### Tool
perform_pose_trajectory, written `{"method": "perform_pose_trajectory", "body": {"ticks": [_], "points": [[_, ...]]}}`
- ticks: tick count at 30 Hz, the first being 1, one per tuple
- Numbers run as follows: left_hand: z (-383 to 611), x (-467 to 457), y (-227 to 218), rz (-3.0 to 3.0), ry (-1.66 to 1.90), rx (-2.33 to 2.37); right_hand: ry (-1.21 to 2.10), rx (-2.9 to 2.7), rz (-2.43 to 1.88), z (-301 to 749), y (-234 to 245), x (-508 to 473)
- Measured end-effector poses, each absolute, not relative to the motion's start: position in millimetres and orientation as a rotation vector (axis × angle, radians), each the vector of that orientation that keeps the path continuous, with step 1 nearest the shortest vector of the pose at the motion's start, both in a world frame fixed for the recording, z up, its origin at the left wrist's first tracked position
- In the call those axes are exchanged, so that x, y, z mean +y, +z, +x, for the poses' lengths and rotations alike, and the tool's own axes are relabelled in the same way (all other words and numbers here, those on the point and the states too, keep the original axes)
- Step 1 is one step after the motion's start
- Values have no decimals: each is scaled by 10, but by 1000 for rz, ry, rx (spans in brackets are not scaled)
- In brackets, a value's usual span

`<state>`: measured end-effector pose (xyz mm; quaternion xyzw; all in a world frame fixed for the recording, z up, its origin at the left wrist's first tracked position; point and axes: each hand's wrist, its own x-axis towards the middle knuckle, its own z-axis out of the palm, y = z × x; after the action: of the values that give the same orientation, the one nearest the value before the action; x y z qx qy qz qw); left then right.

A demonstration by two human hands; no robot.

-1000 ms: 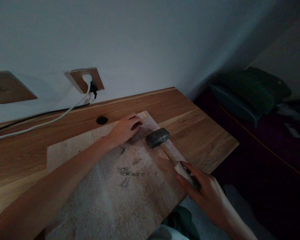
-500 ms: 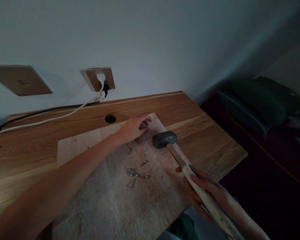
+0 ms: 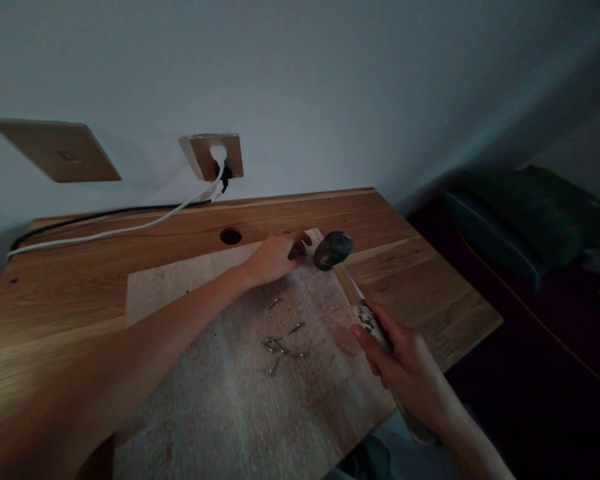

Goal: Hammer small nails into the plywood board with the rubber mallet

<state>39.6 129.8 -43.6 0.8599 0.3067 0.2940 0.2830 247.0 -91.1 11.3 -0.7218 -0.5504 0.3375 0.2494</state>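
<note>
My left hand (image 3: 277, 255) rests on the far corner of a pale wooden board (image 3: 215, 393), fingers pinched together on a small nail I can barely make out. My right hand (image 3: 403, 370) is wrapped round the wooden handle of a hammer (image 3: 347, 283). Its dark head (image 3: 333, 250) hovers just right of my left fingertips, above the board's far edge. Several loose nails (image 3: 280, 347) lie scattered on the board between my two arms.
The board lies on a wooden desk (image 3: 80, 280) with a round cable hole (image 3: 231, 236). A white cable (image 3: 130, 229) runs along the wall to a socket (image 3: 216, 156). The desk's right edge drops off toward dark cushions (image 3: 525, 213).
The hammer head has lifted off the board and swung toward my left fingertips. My right hand has taken a firmer grip higher on the handle. The view has shifted slightly left.
</note>
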Motion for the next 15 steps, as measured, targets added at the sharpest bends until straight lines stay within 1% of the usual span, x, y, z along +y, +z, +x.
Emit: {"method": "perform_pose_trajectory", "body": {"ticks": [2,5,8,12,15], "points": [[400,1302,-442,2312,815,797,887,-1543,-1990,2489,77,-846],[408,1305,-451,2339,844,798,945,-1544,-2001,2505,49,-805],[414,1304,-454,2337,821,830,1111,-1479,-1934,2524,23,-785],[412,1302,-453,2335,813,824,1378,-1241,-1808,2543,17,-739],[407,1301,-454,2349,833,812,1434,-1112,-1777,2547,35,-697]]}}
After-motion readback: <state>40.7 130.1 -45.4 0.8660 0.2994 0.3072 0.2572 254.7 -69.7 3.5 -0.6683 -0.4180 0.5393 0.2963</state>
